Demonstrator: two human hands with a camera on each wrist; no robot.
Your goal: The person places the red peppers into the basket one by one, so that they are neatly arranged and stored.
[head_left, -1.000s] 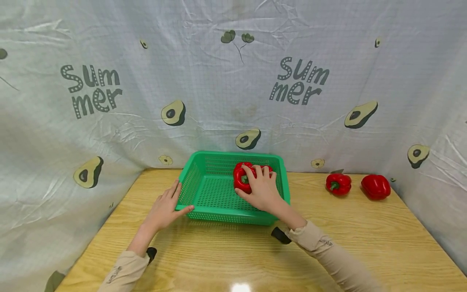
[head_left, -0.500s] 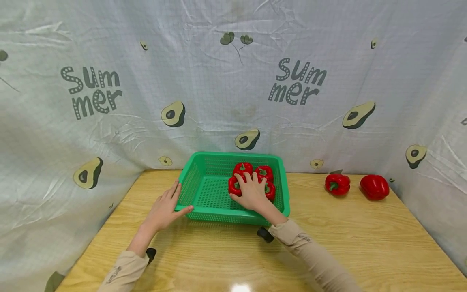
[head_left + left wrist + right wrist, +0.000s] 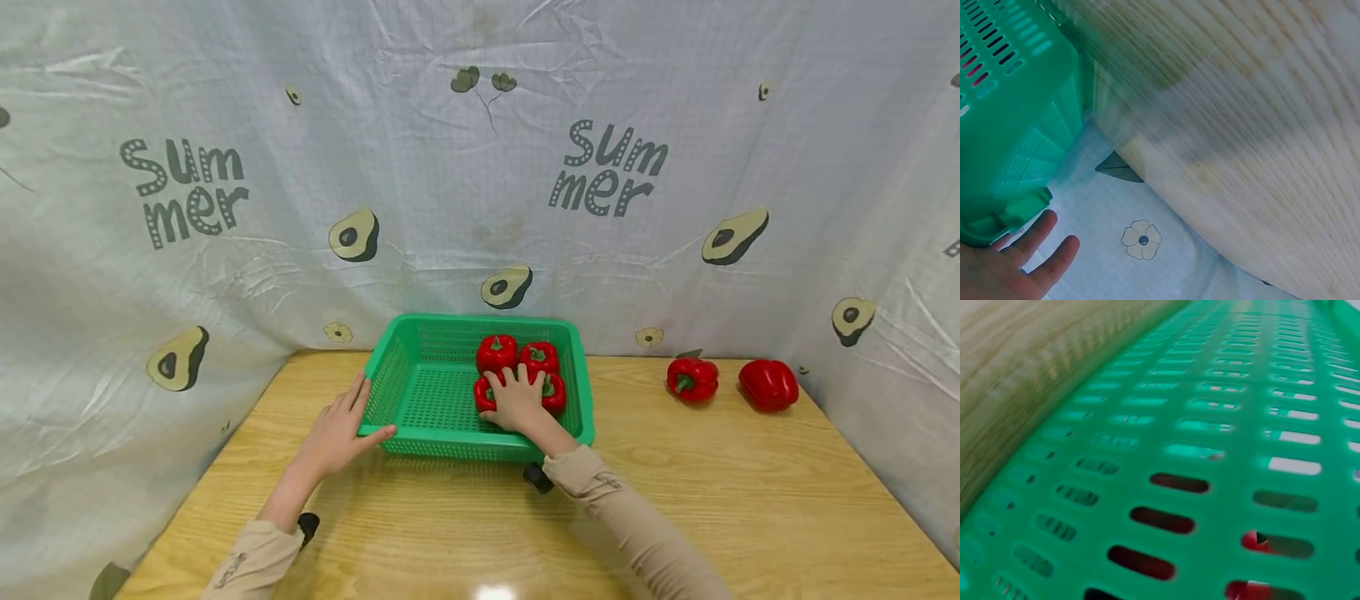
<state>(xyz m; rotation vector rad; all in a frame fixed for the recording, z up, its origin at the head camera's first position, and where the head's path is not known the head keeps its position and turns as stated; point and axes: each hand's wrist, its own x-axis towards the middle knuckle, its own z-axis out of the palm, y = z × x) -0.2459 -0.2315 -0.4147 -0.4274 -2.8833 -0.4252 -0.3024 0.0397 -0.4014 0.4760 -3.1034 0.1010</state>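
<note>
A green plastic basket (image 3: pixel 480 448) stands at the back of the table. My left hand (image 3: pixel 336 433) rests at its front left corner, fingers straight along the left rim and thumb on the front rim. In the left wrist view, fingers (image 3: pixel 1035 240) extend past the green edge. My right hand (image 3: pixel 517 404) reaches over the front rim and holds a red bell pepper (image 3: pixel 483 396) low in the basket, partly hidden by the hand. Another red bell pepper (image 3: pixel 555 396) sits right beside that hand, and two more stand behind, a back left pepper (image 3: pixel 497 354) and a back right pepper (image 3: pixel 538 357).
On the table (image 3: pixel 712 483), to the right, lie a bell pepper (image 3: pixel 692 381) with its stem showing and another smooth red pepper (image 3: pixel 768 385). A printed curtain (image 3: pixel 420 167) hangs close behind the basket. The basket's slotted wall (image 3: pixel 1179 437) fills the right wrist view.
My right hand has moved left and down into the basket with the bell pepper, revealing the other peppers there. My left hand stays at the basket's corner.
</note>
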